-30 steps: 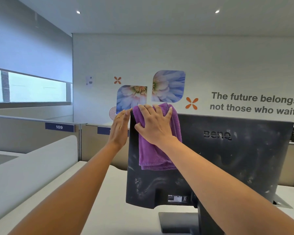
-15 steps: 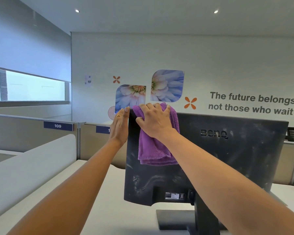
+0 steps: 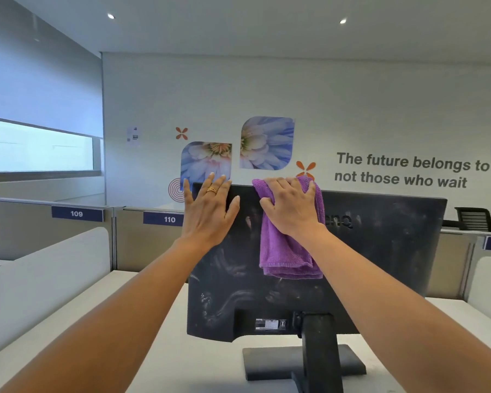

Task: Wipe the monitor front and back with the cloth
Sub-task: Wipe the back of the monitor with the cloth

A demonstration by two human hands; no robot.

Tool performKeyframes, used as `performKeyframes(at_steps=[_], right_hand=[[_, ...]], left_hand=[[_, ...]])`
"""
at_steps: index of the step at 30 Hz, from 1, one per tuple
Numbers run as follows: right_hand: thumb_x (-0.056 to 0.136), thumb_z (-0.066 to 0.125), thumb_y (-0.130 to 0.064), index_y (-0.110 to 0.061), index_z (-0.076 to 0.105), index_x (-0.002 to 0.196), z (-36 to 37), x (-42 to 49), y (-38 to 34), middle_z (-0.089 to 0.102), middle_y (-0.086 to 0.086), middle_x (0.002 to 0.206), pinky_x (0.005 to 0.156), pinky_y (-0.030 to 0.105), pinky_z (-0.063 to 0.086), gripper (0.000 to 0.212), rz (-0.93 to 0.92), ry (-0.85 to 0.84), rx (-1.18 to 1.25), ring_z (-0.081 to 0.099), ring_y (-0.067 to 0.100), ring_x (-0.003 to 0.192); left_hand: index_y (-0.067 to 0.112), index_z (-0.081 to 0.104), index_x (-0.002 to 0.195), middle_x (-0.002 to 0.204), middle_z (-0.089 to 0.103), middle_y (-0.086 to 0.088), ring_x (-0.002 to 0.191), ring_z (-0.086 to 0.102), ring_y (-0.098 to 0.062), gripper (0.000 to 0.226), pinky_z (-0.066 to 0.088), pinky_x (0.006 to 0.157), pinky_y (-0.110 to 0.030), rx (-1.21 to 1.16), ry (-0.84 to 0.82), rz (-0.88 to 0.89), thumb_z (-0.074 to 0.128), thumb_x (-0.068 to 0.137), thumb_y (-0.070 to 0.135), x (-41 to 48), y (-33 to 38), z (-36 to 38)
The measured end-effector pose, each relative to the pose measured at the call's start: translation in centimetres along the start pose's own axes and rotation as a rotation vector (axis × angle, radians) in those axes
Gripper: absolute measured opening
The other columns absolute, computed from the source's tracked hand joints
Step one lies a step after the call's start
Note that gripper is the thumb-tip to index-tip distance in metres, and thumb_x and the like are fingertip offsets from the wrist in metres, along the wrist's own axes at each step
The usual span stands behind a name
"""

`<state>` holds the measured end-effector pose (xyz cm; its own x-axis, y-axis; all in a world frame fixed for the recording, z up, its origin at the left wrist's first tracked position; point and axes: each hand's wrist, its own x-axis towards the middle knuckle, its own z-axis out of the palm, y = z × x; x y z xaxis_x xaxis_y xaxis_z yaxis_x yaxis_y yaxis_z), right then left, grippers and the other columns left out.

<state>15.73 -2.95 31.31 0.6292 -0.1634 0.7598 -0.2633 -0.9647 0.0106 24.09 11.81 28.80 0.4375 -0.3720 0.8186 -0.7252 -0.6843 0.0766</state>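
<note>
The left hand (image 3: 207, 214) is lying flat on the back of the monitor (image 3: 386, 251) at its upper left corner, fingers straight, grip holding nothing. Just right of it, the right hand (image 3: 291, 208) is pinning the purple cloth (image 3: 284, 256) over the monitor's top edge, fingers curling round it. Dusty surface is extending rightward along the monitor's long axis, so the right hand is nearer.
</note>
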Motion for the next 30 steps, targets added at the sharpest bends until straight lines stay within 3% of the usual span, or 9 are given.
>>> performKeyframes(at_steps=[7, 20, 30], right_hand=[[0.092, 0.037, -0.036, -0.025, 0.037, 0.138, -0.9, -1.0, 4.3, 0.041, -0.003, 0.143, 0.110, 0.060, 0.008, 0.047, 0.055, -0.006, -0.006, 0.030, 0.020, 0.134], [0.094, 0.036, -0.036, -0.026, 0.031, 0.140, -2.1, -3.4, 16.2, 0.033, -0.003, 0.147, 0.111, 0.060, 0.005, 0.047, 0.218, -0.005, -0.033, 0.022, 0.020, 0.139], [0.095, 0.034, -0.032, -0.025, 0.019, 0.146, -2.6, -5.7, 25.2, 0.017, -0.003, 0.155, 0.111, 0.057, 0.001, 0.054, 0.372, 0.030, 0.019, 0.005, 0.018, 0.144]], left_hand=[[0.017, 0.017, 0.148, 0.155, 0.016, -0.001, 0.144, 0.007, -0.015, 0.061, -0.013, 0.112, -0.049, 0.117, -0.119, 0.047, 0.021, 0.096, 0.050, 0.0, 4.7, -0.2], [0.016, 0.006, 0.149, 0.157, 0.005, -0.001, 0.144, -0.001, -0.017, 0.070, -0.009, 0.113, -0.056, 0.196, -0.222, 0.042, 0.015, 0.093, 0.057, 0.9, 12.4, 1.2], [0.014, -0.002, 0.148, 0.157, -0.004, -0.001, 0.144, -0.008, -0.016, 0.076, -0.013, 0.109, -0.055, 0.226, -0.223, -0.013, 0.012, 0.091, 0.061, 0.9, 15.1, 2.7]])
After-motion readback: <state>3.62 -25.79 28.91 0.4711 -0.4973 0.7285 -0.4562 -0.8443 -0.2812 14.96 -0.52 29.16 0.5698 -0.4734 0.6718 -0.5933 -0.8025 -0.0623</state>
